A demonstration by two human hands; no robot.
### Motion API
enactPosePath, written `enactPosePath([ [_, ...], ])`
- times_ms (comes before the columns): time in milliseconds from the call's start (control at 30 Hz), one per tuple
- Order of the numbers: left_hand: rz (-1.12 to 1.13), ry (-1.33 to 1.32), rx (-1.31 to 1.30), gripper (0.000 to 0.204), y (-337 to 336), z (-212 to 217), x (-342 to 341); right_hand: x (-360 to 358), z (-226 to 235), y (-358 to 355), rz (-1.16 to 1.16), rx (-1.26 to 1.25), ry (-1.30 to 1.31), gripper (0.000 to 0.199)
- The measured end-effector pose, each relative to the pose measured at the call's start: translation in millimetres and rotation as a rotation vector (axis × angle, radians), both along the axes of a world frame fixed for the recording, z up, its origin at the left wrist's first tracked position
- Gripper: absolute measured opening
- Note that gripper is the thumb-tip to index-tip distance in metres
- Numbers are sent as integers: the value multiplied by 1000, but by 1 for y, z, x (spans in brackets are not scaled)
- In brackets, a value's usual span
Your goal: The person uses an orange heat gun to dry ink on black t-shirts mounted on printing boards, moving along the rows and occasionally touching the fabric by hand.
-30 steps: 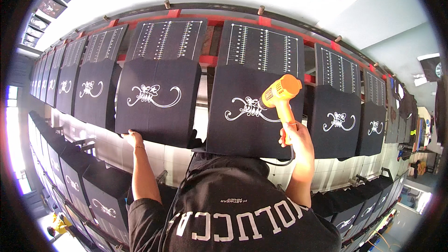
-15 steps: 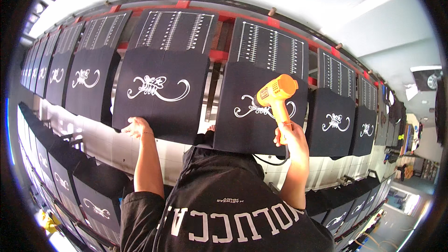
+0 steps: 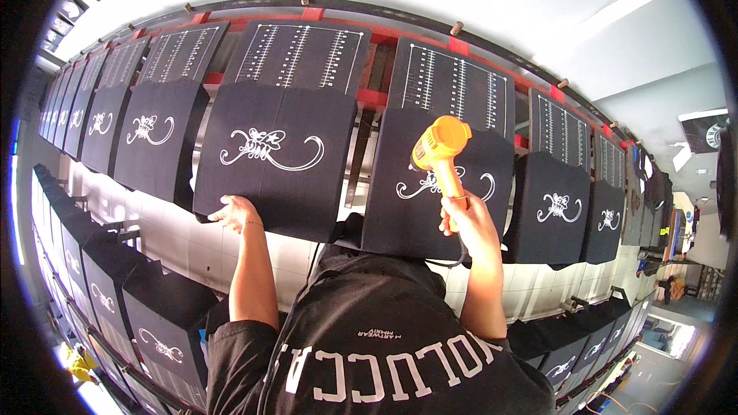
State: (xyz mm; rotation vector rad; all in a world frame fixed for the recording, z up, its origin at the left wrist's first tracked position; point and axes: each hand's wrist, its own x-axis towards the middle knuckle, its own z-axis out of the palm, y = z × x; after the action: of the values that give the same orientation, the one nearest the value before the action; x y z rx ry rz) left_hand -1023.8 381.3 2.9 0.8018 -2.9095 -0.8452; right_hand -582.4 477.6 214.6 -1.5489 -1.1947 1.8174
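Observation:
My right hand (image 3: 470,227) is wrapped round the handle of an orange heat gun (image 3: 440,150). It is held over a black fabric piece (image 3: 400,227) on a board, covering part of its white scroll-like print (image 3: 413,190). My left hand (image 3: 238,214) touches the near edge of the neighbouring black fabric piece (image 3: 300,196), close to its left corner. The fingers of that hand look apart and point left. The same white print (image 3: 269,150), with a long curl, lies beyond it in full view. A dark cord runs down from the heat gun's handle.
More boards with printed black fabric (image 3: 150,154) line both sides of a red metal frame (image 3: 377,97). Their far ends carry white ruler-like markings (image 3: 296,50). A second row of covered boards (image 3: 165,307) stands behind me at both sides. Shelves and hanging clothes (image 3: 653,184) are far right.
The heat gun has moved left across the print beneath it, showing more of the print's right curl. My left hand stays at the same corner. The whole view has shifted slightly.

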Motion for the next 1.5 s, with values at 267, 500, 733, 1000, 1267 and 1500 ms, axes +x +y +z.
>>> enactPosePath([
  [267, -7, 7, 16, 77, 2, 1, 4, 3, -3, -2, 68, 14, -12, 29],
  [500, -7, 0, -3, 77, 2, 6, 6, 12, -1, 4, 37, -15, -1, 28],
  [733, 8, 8, 17, 77, 2, 2, 4, 35, 3, -1, -34, -36, -53, 29],
  [1000, 20, 32, -53, 75, -5, -23, -9, 65, 0, -14, -110, -28, -45, 32],
  [1267, 6, 39, -4, 76, 4, 0, 5, 72, 7, -32, -184, -54, -99, 30],
  [1500, -3, 17, 26, 76, 0, -11, -2, 72, 4, -42, -175, -56, -93, 25],
])
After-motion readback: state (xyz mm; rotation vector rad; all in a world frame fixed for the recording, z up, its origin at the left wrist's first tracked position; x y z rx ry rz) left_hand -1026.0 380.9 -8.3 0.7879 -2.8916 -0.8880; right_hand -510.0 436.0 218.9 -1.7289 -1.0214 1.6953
